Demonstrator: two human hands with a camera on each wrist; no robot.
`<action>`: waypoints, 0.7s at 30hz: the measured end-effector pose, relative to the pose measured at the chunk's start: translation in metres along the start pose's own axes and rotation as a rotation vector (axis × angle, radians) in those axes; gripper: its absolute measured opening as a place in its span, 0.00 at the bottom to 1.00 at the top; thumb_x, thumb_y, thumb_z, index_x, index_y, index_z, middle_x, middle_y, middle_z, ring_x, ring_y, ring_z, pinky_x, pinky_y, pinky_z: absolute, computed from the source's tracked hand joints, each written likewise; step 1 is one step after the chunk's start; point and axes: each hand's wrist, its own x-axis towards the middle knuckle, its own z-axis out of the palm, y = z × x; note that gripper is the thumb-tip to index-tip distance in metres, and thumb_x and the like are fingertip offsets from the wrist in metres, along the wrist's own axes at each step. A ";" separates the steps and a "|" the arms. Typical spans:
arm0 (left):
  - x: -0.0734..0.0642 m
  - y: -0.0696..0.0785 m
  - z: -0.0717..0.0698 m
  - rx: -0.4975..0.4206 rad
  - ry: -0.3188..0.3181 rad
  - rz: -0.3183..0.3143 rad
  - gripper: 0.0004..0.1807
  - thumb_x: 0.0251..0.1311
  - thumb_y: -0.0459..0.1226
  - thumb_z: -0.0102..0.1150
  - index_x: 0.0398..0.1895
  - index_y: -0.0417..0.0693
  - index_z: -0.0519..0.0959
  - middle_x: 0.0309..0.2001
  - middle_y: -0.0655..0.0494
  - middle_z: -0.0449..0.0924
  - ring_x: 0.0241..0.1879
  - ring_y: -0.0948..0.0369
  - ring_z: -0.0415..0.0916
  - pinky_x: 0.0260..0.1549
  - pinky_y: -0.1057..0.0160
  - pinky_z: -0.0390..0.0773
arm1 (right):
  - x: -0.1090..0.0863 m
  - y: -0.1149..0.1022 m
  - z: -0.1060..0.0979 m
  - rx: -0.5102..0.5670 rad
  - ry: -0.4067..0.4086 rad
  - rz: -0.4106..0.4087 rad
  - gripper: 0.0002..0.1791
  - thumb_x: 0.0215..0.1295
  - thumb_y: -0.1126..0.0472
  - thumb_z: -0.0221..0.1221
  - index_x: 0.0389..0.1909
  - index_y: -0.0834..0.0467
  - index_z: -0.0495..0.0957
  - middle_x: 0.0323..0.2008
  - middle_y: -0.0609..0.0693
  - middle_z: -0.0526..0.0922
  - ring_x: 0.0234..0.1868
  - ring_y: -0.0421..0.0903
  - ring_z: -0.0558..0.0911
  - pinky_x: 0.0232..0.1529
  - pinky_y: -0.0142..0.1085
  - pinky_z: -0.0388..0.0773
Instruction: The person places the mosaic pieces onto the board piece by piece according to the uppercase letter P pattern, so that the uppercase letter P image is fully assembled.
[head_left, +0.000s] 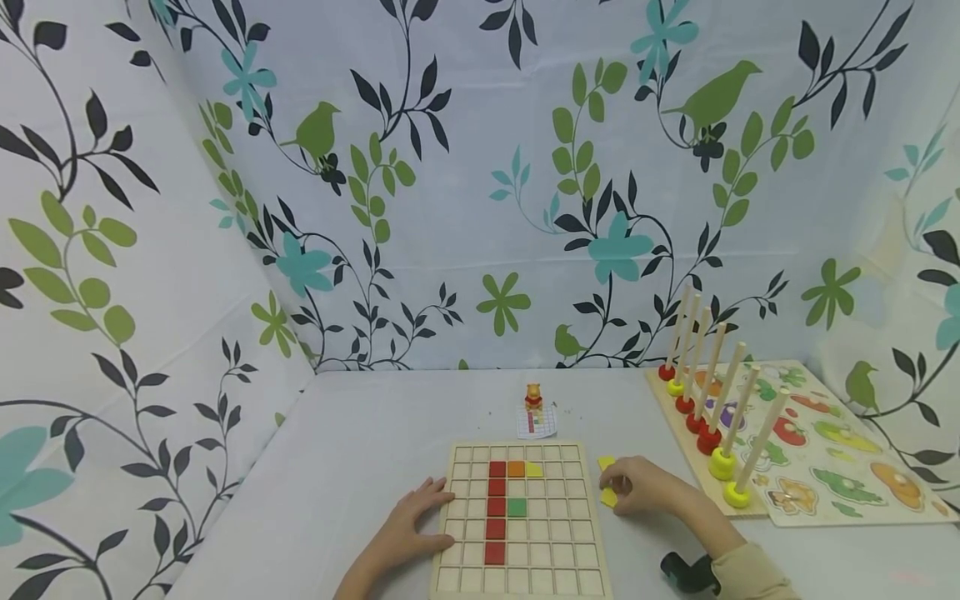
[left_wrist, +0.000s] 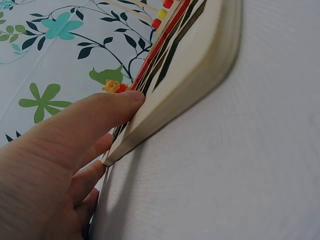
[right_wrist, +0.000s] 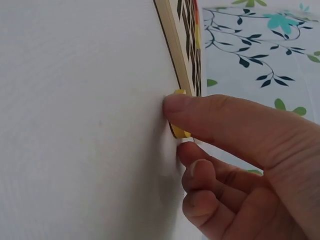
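Observation:
A wooden grid board [head_left: 558, 533] lies on the table with red tiles [head_left: 496, 507] in a column, an orange tile [head_left: 516, 469], a yellow tile [head_left: 534, 470] and a green tile [head_left: 517, 507]. My left hand [head_left: 408, 529] rests against the board's left edge with fingers spread; in the left wrist view, its thumb [left_wrist: 117, 107] touches the frame. To the board's right, my right hand [head_left: 641, 486] pinches a loose yellow tile [right_wrist: 181, 131] low over the table, the thumb [right_wrist: 200, 111] partly covering it. Another bit of yellow tile [head_left: 606, 461] shows just beyond the fingers.
Behind the board, a small bear figurine [head_left: 533, 397] stands by a printed pattern card [head_left: 536, 422]. At right are a peg stand [head_left: 693, 454] with red and yellow rings and a vegetable puzzle board [head_left: 862, 508]. A dark object [head_left: 686, 573] is by the right sleeve.

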 end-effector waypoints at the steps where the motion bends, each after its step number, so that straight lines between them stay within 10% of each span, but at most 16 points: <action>1: 0.000 0.000 0.000 0.000 0.000 -0.001 0.31 0.44 0.48 0.66 0.53 0.46 0.73 0.61 0.44 0.62 0.63 0.43 0.49 0.56 0.39 0.45 | 0.000 0.000 0.000 -0.006 0.007 0.007 0.12 0.44 0.66 0.66 0.33 0.57 0.78 0.24 0.45 0.71 0.26 0.43 0.68 0.24 0.32 0.69; 21: 0.000 0.002 0.000 0.000 -0.001 -0.011 0.31 0.44 0.48 0.66 0.53 0.46 0.73 0.61 0.43 0.62 0.62 0.42 0.49 0.56 0.39 0.45 | 0.017 -0.032 -0.003 -0.071 0.098 -0.101 0.10 0.47 0.61 0.67 0.31 0.56 0.78 0.25 0.42 0.71 0.25 0.41 0.70 0.23 0.30 0.71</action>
